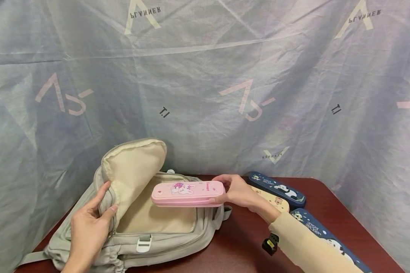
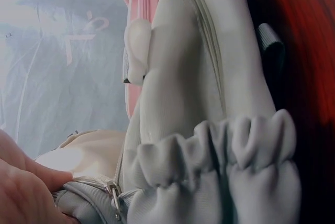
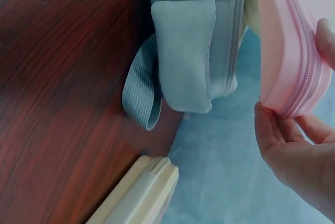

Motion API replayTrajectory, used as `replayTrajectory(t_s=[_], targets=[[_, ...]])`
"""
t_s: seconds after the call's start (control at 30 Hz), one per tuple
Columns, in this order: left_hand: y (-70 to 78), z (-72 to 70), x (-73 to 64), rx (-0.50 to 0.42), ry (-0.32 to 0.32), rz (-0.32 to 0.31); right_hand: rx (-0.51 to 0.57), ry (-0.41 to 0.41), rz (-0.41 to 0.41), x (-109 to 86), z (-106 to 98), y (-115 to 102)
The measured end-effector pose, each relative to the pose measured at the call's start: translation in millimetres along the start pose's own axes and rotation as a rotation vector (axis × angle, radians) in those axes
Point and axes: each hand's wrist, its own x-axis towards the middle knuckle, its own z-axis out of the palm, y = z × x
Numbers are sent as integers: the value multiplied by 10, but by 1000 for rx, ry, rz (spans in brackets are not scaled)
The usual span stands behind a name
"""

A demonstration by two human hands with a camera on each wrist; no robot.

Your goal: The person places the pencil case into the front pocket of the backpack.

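Note:
A pink pencil case [image 1: 188, 193] with a rabbit picture is gripped at its right end by my right hand [image 1: 237, 191], thumb in front and fingers behind. It hovers above the opening of a grey-green backpack [image 1: 171, 244] lying on the table. My left hand [image 1: 90, 223] pinches the edge of the backpack's unzipped flap [image 1: 136, 159] and holds it raised, showing the cream lining. In the left wrist view, a zipper pull [image 2: 114, 198] hangs beside those fingers. The right wrist view shows the zipped side of the pink pencil case [image 3: 293, 51].
Right of the backpack, on the dark red table [image 1: 246, 242], lie a cream pencil case [image 1: 281, 204] and two navy panda pencil cases, one farther back [image 1: 276, 187] and one nearer [image 1: 322, 235]. A grey printed curtain [image 1: 205, 94] hangs behind the table.

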Motion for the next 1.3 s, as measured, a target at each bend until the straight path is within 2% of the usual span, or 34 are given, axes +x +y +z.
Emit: replayTrajectory(t_s=[0.43, 0.9, 1.1, 1.3], targets=[[-14, -5, 16, -137, -10, -11, -22, -30, -1, 313, 277, -62], [-18, 4, 7, -166, 13, -33, -54, -24, -2, 552, 524, -75], [-16, 12, 6, -192, 28, -50, -41, -49, -36, 618, 627, -85], [-8, 6, 14, -214, 31, -59, -87, -51, -55, 672, 709, -122]])
